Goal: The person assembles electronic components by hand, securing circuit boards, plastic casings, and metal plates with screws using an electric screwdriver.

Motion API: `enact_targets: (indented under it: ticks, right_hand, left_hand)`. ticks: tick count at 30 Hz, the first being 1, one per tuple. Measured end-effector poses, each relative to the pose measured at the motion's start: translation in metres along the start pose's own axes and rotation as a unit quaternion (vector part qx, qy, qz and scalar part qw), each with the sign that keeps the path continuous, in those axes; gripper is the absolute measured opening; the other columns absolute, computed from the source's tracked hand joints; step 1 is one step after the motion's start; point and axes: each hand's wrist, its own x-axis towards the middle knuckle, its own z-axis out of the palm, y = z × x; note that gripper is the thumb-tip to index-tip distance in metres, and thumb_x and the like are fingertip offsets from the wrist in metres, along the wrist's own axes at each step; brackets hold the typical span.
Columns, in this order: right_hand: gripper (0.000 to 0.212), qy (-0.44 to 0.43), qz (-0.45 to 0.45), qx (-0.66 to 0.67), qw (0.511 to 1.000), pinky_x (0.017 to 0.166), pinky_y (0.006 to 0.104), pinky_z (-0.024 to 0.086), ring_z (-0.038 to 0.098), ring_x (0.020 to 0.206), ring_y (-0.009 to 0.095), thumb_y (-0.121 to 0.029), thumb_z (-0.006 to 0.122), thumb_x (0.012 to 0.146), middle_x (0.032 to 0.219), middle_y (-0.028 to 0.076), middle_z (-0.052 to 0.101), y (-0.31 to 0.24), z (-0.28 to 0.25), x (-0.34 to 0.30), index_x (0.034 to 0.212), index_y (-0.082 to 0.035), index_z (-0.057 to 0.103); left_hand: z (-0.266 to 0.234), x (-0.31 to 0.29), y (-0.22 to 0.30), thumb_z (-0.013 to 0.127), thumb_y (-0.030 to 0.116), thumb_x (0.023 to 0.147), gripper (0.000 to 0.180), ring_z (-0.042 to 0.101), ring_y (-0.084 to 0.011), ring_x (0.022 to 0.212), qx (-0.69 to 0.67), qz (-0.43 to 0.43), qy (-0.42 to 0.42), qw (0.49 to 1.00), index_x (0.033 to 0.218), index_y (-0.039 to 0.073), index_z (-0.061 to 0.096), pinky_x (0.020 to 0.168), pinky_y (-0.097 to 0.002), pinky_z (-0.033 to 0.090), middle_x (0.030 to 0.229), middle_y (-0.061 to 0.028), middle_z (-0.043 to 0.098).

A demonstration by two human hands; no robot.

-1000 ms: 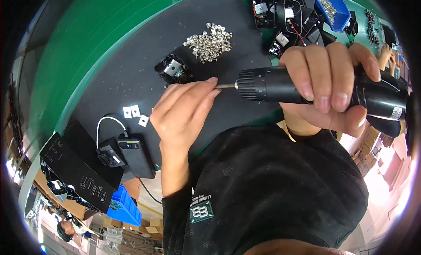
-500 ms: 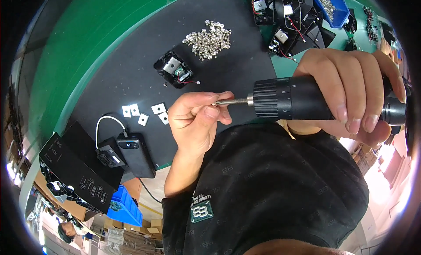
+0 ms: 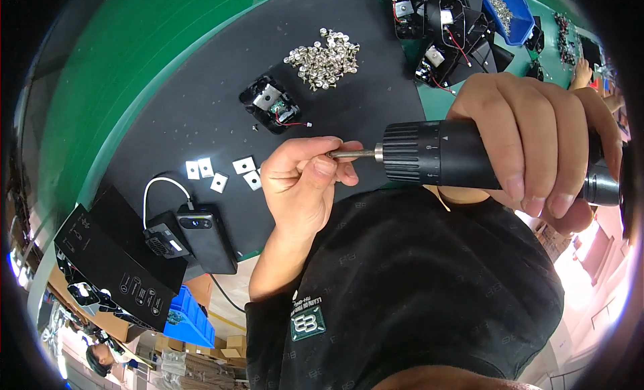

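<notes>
The green counter (image 3: pixel 141 51) carries a dark grey mat (image 3: pixel 188 115). A black printed carton (image 3: pixel 127 276) stands at the person's left. Black housings (image 3: pixel 408 29) are heaped on the far right of the counter, beside a blue bin (image 3: pixel 520 36) containing small metal parts.

The black power driver (image 3: pixel 463 152) is held in front of the person's chest, its ribbed collar facing left. Both hands are engaged: the right hand (image 3: pixel 537 135) is wrapped around the driver body; the left hand (image 3: pixel 295 182) pinches the tip of the bit (image 3: pixel 359 154) between thumb and fingers. Whether a screw sits at that tip cannot be determined.

A black power bank (image 3: pixel 209 239) with a white cable lies near the carton. A single housing (image 3: pixel 271 107), fitted with a metal plate and red wire, rests on the mat below a pile of screws (image 3: pixel 323 60). Five square plates (image 3: pixel 219 183) lie left of the left hand. One loose screw (image 3: pixel 255 128) lies just beside the single housing.
</notes>
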Motion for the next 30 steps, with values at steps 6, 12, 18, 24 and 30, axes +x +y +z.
enact_targets:
  ticks: [6,12,18,24,30]
  right_hand:
    - [0.037,-0.033,-0.004,0.017,0.999,0.076,0.0328,0.058,0.067,0.077,0.019,-0.010,0.075,0.080,0.085,0.007,0.064,0.009,-0.004,0.003,0.112,-0.009,0.057]
    - [0.039,-0.009,0.005,0.003,1.000,0.080,0.0322,0.055,0.066,0.078,0.018,-0.016,0.075,0.082,0.087,0.007,0.064,0.016,-0.005,0.001,0.116,-0.010,0.055]
    - [0.042,0.043,0.080,-0.110,0.990,0.082,0.0284,0.041,0.054,0.084,0.012,-0.020,0.064,0.086,0.093,0.001,0.056,0.019,-0.004,-0.005,0.125,-0.016,0.049]
    - [0.046,0.002,0.069,-0.200,0.977,0.079,0.0327,0.039,0.050,0.080,0.013,-0.020,0.059,0.089,0.088,-0.002,0.051,0.052,-0.017,-0.009,0.132,-0.018,0.042]
    - [0.047,0.043,0.066,-0.255,0.964,0.074,0.0335,0.041,0.049,0.073,0.013,-0.022,0.059,0.089,0.083,-0.001,0.049,0.066,-0.021,-0.011,0.132,-0.017,0.041]
  left_hand:
    - [-0.005,-0.001,0.002,0.063,0.001,0.090,0.021,0.070,-0.0285,0.081,0.056,0.068,-0.019,0.996,0.109,-0.006,0.060,0.076,-0.0395,0.058,0.104,-0.0284,0.066]
    - [-0.019,0.015,0.024,0.087,0.022,0.067,0.077,0.065,-0.0335,0.103,0.472,0.284,-0.094,0.829,0.129,-0.006,0.050,0.085,-0.0378,0.051,0.118,-0.0295,0.061]
    - [-0.029,0.040,0.065,0.088,0.028,0.052,0.101,0.049,-0.0352,0.122,0.817,0.207,-0.084,0.532,0.139,0.003,0.044,0.103,-0.0434,0.032,0.134,-0.0149,0.054]
    - [-0.042,0.048,0.062,0.086,0.019,0.051,0.084,0.053,-0.0262,0.111,0.821,0.200,-0.053,0.532,0.129,0.010,0.057,0.095,-0.0407,0.035,0.116,-0.0075,0.060]
    - [-0.037,0.052,0.060,0.084,0.018,0.053,0.076,0.054,-0.0281,0.106,0.816,0.184,-0.062,0.544,0.125,0.013,0.060,0.095,-0.0402,0.037,0.112,-0.0087,0.060]
